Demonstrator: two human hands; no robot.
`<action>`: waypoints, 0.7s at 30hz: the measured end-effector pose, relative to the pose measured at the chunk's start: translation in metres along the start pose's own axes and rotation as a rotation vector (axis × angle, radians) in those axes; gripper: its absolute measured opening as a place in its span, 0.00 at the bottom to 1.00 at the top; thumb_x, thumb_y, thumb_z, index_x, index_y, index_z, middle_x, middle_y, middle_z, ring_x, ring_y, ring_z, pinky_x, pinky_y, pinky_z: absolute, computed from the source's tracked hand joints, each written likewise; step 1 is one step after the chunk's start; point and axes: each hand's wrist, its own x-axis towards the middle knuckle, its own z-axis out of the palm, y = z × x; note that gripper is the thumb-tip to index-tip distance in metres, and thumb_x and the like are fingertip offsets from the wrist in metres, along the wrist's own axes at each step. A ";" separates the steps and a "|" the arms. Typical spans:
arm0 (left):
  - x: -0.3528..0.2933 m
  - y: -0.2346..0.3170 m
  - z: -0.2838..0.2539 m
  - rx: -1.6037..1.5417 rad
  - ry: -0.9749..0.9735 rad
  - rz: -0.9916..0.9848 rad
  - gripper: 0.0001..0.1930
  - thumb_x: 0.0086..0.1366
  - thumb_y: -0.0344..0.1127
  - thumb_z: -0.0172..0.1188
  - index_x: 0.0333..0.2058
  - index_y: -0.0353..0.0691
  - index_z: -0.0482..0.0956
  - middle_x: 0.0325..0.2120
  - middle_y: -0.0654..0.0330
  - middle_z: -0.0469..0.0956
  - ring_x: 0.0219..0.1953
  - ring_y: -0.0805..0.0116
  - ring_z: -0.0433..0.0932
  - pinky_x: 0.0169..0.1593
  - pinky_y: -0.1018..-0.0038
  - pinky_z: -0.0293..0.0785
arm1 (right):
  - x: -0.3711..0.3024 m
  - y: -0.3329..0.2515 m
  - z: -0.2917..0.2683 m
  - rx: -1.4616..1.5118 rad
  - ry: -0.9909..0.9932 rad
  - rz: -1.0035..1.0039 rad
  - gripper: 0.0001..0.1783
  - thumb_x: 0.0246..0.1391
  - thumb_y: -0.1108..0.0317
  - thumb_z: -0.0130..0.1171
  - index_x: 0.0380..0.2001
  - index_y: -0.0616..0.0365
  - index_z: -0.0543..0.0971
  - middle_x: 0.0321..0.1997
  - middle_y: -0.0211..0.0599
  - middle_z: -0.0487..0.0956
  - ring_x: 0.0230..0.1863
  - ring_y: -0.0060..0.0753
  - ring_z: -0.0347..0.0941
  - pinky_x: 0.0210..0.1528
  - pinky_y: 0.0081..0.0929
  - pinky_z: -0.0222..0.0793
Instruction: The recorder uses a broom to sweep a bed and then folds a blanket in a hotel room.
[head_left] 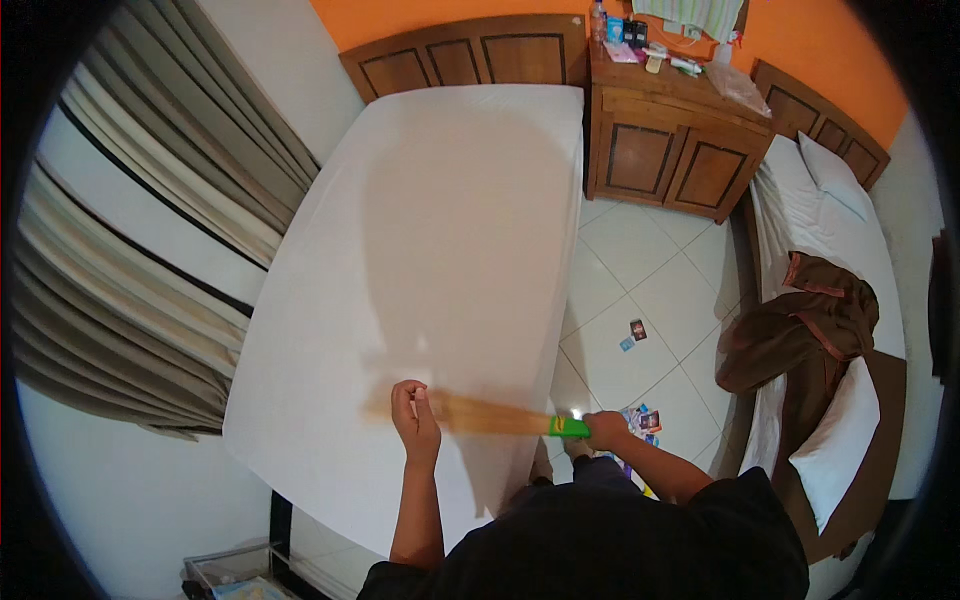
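Note:
A stick broom (480, 415) with a green handle grip lies sideways in front of me, its pale brown bristles pointing left and smeared by motion. My right hand (606, 430) is wrapped round the end of its green handle. Over the bristle end, my left hand (415, 415) is raised with fingers curled in and the thumb against them. Whatever it may hold is hidden inside the curl. Beneath both broom and left hand spreads a bed covered by a white sheet (310, 330), with my shadow across it. Whether the bristles touch the sheet, I cannot tell.
Grey-beige curtains (150, 240) hang at the left. A wooden cabinet (640, 140) carrying bottles and small items stands between the beds. On the right bed are a brown cloth (800, 325) and white pillows (840, 450). Small packets (637, 330) lie on the tiled floor.

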 end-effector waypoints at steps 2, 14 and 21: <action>0.007 -0.002 -0.008 0.000 0.010 0.060 0.06 0.58 0.29 0.43 0.25 0.35 0.66 0.25 0.60 0.65 0.27 0.72 0.62 0.34 0.78 0.61 | 0.003 0.035 0.014 -0.261 -0.154 0.002 0.13 0.32 0.61 0.54 0.25 0.56 0.76 0.30 0.46 0.76 0.35 0.43 0.73 0.36 0.33 0.69; 0.008 -0.026 -0.061 -0.007 0.096 0.026 0.06 0.58 0.30 0.45 0.24 0.35 0.66 0.23 0.61 0.66 0.26 0.72 0.62 0.33 0.78 0.61 | 0.044 0.052 -0.016 0.891 0.590 0.409 0.11 0.35 0.67 0.54 0.18 0.65 0.70 0.11 0.40 0.69 0.10 0.33 0.67 0.12 0.30 0.64; 0.055 -0.015 -0.028 0.051 0.019 0.042 0.06 0.57 0.31 0.46 0.24 0.35 0.66 0.23 0.60 0.66 0.26 0.71 0.64 0.32 0.77 0.61 | 0.059 -0.062 -0.059 -0.074 0.146 -0.180 0.25 0.38 0.48 0.55 0.33 0.57 0.70 0.29 0.44 0.75 0.32 0.48 0.71 0.34 0.40 0.67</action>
